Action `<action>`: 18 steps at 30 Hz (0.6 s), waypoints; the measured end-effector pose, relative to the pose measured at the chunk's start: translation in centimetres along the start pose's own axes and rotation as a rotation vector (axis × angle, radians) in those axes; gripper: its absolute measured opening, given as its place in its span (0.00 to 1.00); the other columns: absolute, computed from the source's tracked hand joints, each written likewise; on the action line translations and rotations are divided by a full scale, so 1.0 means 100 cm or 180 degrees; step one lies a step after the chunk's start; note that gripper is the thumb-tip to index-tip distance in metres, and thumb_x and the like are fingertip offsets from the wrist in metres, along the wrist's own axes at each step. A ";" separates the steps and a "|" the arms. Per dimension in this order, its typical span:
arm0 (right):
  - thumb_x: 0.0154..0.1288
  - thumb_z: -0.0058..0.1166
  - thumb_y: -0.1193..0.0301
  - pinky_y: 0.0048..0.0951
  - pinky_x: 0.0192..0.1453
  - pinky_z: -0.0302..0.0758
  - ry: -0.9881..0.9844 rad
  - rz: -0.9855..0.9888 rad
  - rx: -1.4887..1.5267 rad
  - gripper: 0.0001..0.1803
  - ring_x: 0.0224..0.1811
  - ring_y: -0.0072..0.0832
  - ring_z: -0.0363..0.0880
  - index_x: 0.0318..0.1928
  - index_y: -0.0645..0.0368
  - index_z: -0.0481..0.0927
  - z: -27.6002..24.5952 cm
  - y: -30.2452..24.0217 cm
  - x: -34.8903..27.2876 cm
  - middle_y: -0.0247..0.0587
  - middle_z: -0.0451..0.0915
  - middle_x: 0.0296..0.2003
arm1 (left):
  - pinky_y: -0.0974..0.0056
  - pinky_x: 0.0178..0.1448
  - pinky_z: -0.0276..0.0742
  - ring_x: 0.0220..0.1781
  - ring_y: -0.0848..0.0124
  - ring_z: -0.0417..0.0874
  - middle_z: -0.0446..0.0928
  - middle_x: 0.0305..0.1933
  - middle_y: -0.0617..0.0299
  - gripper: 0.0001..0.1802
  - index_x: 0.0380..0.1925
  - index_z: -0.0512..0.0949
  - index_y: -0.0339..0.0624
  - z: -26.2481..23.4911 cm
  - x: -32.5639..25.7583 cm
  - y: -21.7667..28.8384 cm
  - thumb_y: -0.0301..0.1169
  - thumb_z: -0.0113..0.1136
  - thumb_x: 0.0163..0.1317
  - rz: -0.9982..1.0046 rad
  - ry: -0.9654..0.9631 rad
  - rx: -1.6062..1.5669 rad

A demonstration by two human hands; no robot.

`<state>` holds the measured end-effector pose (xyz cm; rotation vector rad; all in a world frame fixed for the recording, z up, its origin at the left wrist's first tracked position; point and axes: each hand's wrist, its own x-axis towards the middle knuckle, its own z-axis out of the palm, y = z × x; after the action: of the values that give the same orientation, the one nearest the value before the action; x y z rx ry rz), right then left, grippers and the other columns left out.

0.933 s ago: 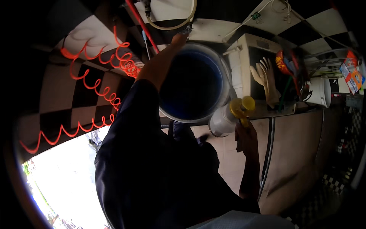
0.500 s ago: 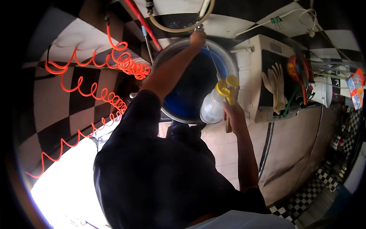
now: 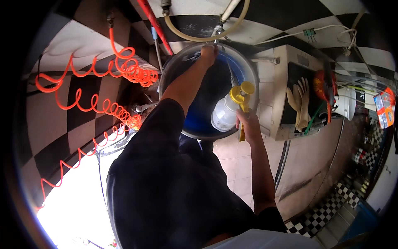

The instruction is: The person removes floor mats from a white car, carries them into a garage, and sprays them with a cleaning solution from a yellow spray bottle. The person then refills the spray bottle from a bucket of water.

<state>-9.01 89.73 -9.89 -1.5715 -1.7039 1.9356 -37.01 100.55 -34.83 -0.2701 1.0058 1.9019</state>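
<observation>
My right hand [image 3: 248, 121] grips the yellow handle of a pump spray bottle [image 3: 224, 113]. The bottle has a white translucent body and a yellow pump head, and it tilts over the near right rim of a big round blue drum [image 3: 195, 133]. A thin wand runs up from beside the pump head, across the drum's inside. Reaching across the drum, my left hand [image 3: 209, 54] is closed just below a metal tap [image 3: 218, 30] on the far wall. Its fingers are partly hidden, and I cannot make out what they hold.
Coiled orange air hoses [image 3: 141, 74] hang at the left. Right of the drum, a pale cabinet [image 3: 283, 62] carries light gloves [image 3: 300, 103] and a red pan-like object [image 3: 324, 85]. A white bucket [image 3: 345, 101] stands farther right. A beige hose [image 3: 195, 39] loops above the drum.
My left hand has come down and slightly left from the tap, which shows more now. The spray bottle and my right hand have shifted slightly left. The whole view has moved a little.
</observation>
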 end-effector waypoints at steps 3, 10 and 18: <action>0.63 0.52 0.63 0.24 0.29 0.64 0.0096 -0.0018 -0.0052 0.13 0.21 0.21 0.68 0.27 0.58 0.71 -0.001 0.003 0.001 0.32 0.70 0.19 | 0.68 0.25 0.72 0.24 0.68 0.74 0.73 0.27 0.59 0.07 0.37 0.72 0.37 0.007 0.010 -0.007 0.22 0.47 0.59 -0.0071 -0.0093 -0.0150; 0.62 0.53 0.65 0.23 0.29 0.64 0.0030 0.0012 -0.0124 0.11 0.21 0.20 0.68 0.27 0.58 0.71 -0.002 -0.001 0.003 0.31 0.69 0.19 | 0.68 0.17 0.57 0.17 0.76 0.65 0.67 0.21 0.66 0.08 0.35 0.74 0.38 -0.022 0.008 0.002 0.26 0.43 0.63 -0.0660 -0.0208 0.0122; 0.61 0.53 0.66 0.22 0.29 0.64 -0.0115 -0.0085 -0.0095 0.09 0.21 0.18 0.67 0.30 0.58 0.71 0.000 0.010 0.010 0.30 0.69 0.19 | 0.67 0.28 0.67 0.26 0.75 0.69 0.68 0.25 0.67 0.09 0.38 0.73 0.43 -0.023 0.000 0.002 0.24 0.43 0.62 -0.0483 -0.0005 0.0266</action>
<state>-8.92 90.04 -11.23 -1.5246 -1.7667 1.9463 -37.66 98.78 -36.19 -0.2879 1.0319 1.7189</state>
